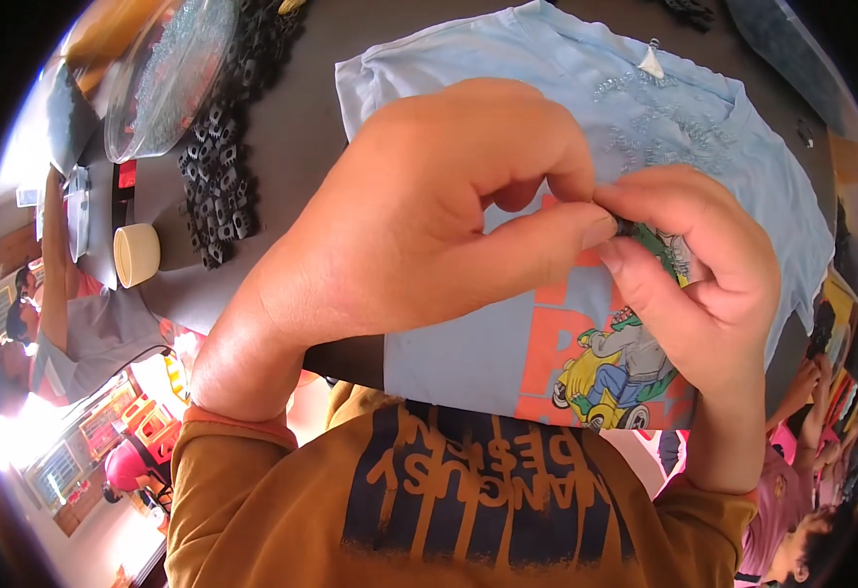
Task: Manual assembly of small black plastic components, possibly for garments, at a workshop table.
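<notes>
Co-workers (100, 348) and piled black parts (218, 196) suggest a workshop.

Two bare hands brought close together, fingertip to fingertip.
The left forearm (252, 348) slants up from the lower left, and the left hand (439, 211) shows its back, its thumb (532, 250) stretched rightward below a bent index finger (561, 152); the right forearm (728, 421) rises steeply, and the right hand (708, 274) curls inward, thumb and index finger drawn into a pinch.
</notes>
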A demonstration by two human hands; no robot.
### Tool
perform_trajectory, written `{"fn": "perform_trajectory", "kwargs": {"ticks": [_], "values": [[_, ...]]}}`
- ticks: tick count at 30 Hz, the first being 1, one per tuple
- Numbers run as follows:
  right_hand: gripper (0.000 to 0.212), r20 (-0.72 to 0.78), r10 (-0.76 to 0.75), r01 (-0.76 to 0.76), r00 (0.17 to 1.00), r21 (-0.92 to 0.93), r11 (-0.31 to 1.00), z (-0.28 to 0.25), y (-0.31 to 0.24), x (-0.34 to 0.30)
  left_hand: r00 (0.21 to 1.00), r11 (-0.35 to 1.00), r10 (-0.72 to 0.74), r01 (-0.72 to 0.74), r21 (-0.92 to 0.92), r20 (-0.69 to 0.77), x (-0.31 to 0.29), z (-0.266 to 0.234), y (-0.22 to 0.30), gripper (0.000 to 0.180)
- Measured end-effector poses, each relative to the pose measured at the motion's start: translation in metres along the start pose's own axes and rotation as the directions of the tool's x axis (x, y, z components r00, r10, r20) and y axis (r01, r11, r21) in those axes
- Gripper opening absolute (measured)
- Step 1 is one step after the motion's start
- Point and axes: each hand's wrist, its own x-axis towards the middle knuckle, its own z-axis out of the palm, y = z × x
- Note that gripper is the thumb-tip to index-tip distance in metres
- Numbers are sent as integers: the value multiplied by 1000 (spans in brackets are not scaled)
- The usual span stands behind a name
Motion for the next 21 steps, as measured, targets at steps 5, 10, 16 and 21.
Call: {"fn": "perform_trajectory", "kwargs": {"ticks": [5, 10, 16, 21], "values": [[26, 9, 269, -241, 963, 478, 845, 0, -5, -4, 949, 845, -309, 243, -477, -66, 1, -4, 5, 26], [24, -28, 276, -197, 961, 631, 750, -2, -3, -3, 939, 757, -332, 211, -618, -86, 3, -4, 3, 30], [25, 0, 275, -210, 962, 645, 735, -2, -2, -4, 967, 864, -52, -83, -496, -251, 0, 8, 4, 34], [29, 2, 304, -190, 953, 786, 589, 5, 3, -5, 982, 833, 35, -132, -538, -187, -3, 16, 2, 30]]}}
